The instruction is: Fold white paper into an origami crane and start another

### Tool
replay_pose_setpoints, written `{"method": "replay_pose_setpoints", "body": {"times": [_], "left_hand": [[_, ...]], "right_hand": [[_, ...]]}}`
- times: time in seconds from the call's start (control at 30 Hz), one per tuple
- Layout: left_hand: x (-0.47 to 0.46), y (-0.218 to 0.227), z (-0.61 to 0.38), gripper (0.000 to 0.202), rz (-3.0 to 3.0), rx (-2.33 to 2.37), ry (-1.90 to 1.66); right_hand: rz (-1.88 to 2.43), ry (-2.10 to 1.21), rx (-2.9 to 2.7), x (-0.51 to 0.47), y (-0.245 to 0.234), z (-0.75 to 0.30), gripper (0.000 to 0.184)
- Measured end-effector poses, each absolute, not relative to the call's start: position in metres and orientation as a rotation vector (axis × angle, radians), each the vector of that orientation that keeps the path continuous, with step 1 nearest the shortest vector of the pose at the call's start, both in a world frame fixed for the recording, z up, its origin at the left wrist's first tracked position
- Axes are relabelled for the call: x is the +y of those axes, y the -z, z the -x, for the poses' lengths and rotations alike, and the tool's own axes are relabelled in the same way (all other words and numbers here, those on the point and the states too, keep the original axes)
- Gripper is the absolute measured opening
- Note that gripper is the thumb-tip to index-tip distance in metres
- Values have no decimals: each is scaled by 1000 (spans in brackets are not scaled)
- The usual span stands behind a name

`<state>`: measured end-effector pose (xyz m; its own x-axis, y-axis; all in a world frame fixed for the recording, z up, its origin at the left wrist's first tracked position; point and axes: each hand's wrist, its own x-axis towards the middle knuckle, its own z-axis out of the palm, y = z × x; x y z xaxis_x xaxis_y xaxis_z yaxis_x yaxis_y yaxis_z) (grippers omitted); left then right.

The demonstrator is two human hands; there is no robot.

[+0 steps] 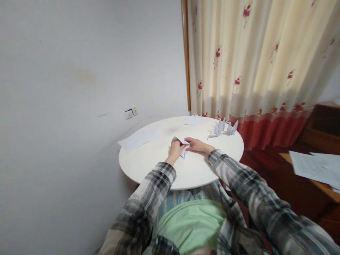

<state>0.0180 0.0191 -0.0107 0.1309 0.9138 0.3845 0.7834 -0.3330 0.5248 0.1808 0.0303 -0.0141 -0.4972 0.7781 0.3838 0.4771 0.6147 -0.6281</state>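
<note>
Both my hands are at a piece of folded white paper (183, 153) over the middle of the round white table (148, 166). My left hand (175, 149) is closed on the paper's left side, with the fingers curled around its edge. From the right, my right hand (195, 144) pinches the paper between thumb and fingers. Part of the paper rises above my left fingers, and a pointed flap hangs below. Several folded white paper cranes (219, 128) stand at the table's right back edge.
Flat sheets of white paper (139, 139) lie at the table's left. More paper pieces (192, 120) lie at the back. A wall with a socket (129, 114) borders the left side, and a flowered curtain (255, 71) hangs behind. Papers (316, 166) rest on wooden furniture at right.
</note>
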Motion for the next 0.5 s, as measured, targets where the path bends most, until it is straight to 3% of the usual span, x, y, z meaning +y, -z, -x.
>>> {"method": "replay_pose_setpoints", "body": {"times": [0.17, 0.5], "left_hand": [[17, 11, -18, 29, -2138, 1781, -924], [19, 14, -17, 23, -2192, 1740, -953]], "right_hand": [[984, -598, -2197, 31, 14, -181, 61], [922, -529, -2221, 25, 9, -179, 52]]}}
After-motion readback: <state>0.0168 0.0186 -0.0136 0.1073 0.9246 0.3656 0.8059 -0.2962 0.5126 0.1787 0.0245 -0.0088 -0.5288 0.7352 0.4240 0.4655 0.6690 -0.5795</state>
